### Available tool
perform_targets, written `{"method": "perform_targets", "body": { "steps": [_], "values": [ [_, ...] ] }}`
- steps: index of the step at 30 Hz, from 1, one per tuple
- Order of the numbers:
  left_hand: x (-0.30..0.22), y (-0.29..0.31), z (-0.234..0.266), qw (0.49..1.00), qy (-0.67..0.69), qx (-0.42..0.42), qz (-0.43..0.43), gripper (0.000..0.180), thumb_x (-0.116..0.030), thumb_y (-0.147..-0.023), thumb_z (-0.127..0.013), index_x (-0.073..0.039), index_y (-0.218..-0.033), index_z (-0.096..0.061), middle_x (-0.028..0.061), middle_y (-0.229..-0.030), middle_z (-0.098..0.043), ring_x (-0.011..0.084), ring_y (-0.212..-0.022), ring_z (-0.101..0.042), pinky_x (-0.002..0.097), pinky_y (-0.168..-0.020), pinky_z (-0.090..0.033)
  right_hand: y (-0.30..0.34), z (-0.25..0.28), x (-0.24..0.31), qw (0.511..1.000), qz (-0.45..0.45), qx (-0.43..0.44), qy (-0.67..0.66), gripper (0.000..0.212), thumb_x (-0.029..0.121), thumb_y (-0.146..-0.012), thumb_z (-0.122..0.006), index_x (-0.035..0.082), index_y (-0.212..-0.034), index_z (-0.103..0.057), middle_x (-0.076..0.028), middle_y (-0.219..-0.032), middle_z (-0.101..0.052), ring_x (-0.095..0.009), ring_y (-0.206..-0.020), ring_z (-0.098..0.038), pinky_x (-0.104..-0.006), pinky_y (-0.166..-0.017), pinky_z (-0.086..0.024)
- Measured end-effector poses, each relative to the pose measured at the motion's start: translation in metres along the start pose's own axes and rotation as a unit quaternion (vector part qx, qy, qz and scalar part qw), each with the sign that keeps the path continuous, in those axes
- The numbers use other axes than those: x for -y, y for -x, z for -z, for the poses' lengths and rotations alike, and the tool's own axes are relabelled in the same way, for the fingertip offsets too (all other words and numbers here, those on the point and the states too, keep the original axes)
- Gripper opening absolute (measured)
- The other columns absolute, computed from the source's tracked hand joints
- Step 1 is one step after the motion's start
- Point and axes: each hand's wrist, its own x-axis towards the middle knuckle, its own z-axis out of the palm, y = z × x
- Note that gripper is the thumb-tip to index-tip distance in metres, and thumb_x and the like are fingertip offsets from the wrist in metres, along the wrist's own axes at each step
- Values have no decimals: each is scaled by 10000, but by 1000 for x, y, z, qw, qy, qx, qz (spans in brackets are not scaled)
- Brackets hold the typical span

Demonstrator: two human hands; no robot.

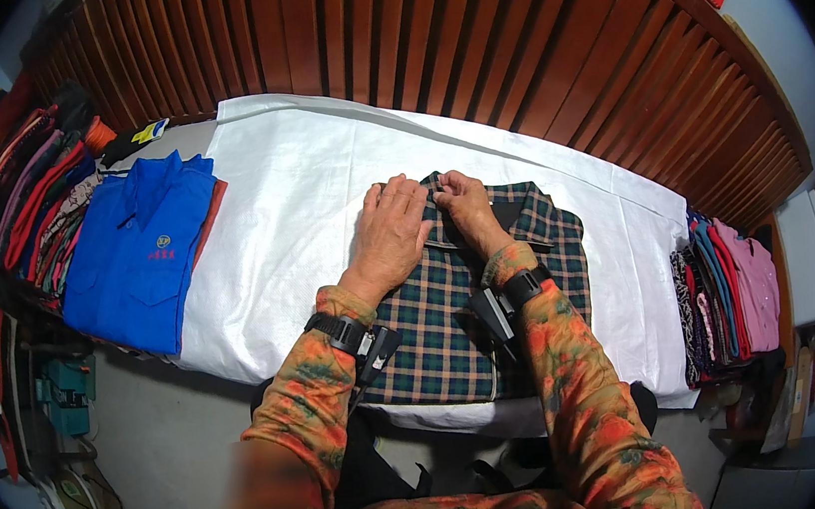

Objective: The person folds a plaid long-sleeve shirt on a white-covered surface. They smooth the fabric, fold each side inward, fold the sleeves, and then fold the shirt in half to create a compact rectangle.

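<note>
A green, black and tan plaid shirt (438, 346), folded into a rough rectangle, lies in front of me with its collar toward the far side. My left hand (390, 236) rests flat, fingers stretched out, at the shirt's far left shoulder. Close beside it, my right hand (471, 212) has its fingers bent in a pinch at the left part of the collar. The right side of the collar (534, 215) stands out with a dark lining inside. My right wrist and forearm cover part of the shirt front.
White cloth (272, 210) covers the surface beneath the shirt. A folded blue shirt (142, 260) lies at left, beside a row of folded clothes (39, 196). More folded clothes (723, 289) stand at the right end. Behind rises a slatted wooden backrest (383, 36).
</note>
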Motion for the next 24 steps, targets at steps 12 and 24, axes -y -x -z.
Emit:
{"method": "perform_targets", "body": {
  "steps": [12, 24],
  "values": [
    [1, 15, -9, 975, -142, 160, 64, 614, -395, -998, -536, -10, -1469, -451, 160, -1545, -408, 322, -1463, -309, 588, -1175, -187, 44, -15, 22, 874, 260, -2, 411, 495, 18, -886, -570, 46, -1377, -514, -192, -1383, -537, -404, -1245, -504, -481, -1070, -401],
    [-2, 10, -3, 979, -99, 152, 97, 627, -379, -969, -581, 6, -1448, -456, 145, -1537, -397, 312, -1470, -288, 645, -1166, -170, 58, 11, 18, 900, 232, 7, 368, 446, 122, -985, -543, 75, -1425, -492, -194, -1463, -486, -373, -1338, -482, -444, -1125, -397]
  ]
}}
